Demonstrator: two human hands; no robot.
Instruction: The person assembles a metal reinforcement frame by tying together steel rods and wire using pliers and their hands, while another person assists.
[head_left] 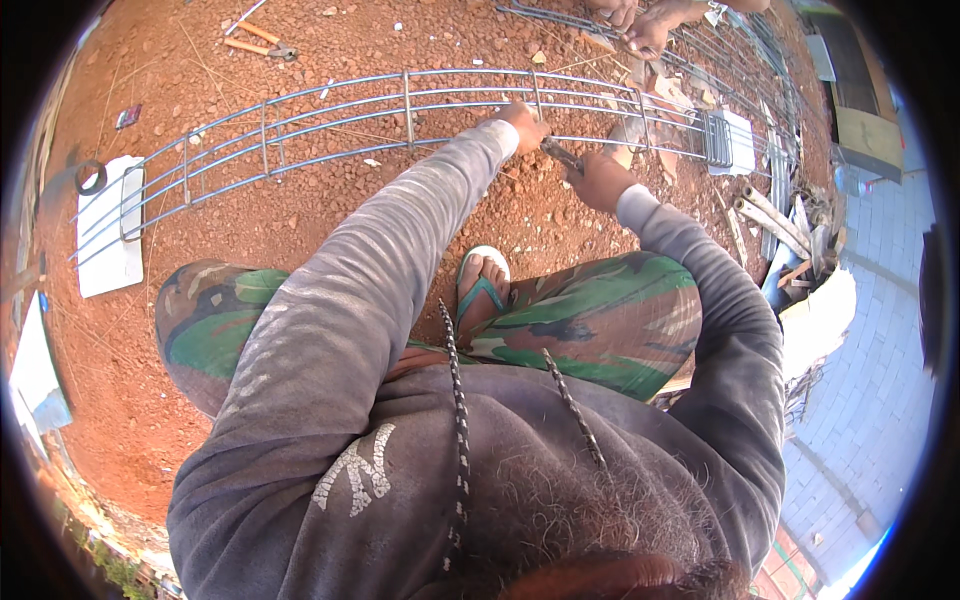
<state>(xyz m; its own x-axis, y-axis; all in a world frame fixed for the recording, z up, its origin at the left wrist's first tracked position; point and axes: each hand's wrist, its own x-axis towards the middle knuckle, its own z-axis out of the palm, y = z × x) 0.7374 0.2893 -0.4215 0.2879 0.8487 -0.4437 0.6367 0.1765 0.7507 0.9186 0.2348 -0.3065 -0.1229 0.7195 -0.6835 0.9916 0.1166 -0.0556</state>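
A long rebar cage point(350, 127) of thin steel bars with square stirrups point(408, 110) stretches left to right in front of me. My left hand point(523, 128) is closed around the cage's near bars, close to a stirrup right of its middle. In my right hand point(600, 184) is a pair of dark pliers point(562, 154), fingers wrapped round the handles. The jaws point up and left at the near bar, a little right of my left hand. Whether they grip a tie wire there is too small to tell. Several stirrups point(717, 138) stand bunched at the cage's right end.
Pincers with orange handles point(255, 40) lie on the reddish soil at the far left. A co-worker's hands point(648, 28) are over more bars at the far right. A white board point(110, 255) lies under the cage's left end, beside a wire coil point(90, 178). Scrap wood point(775, 222) lies right.
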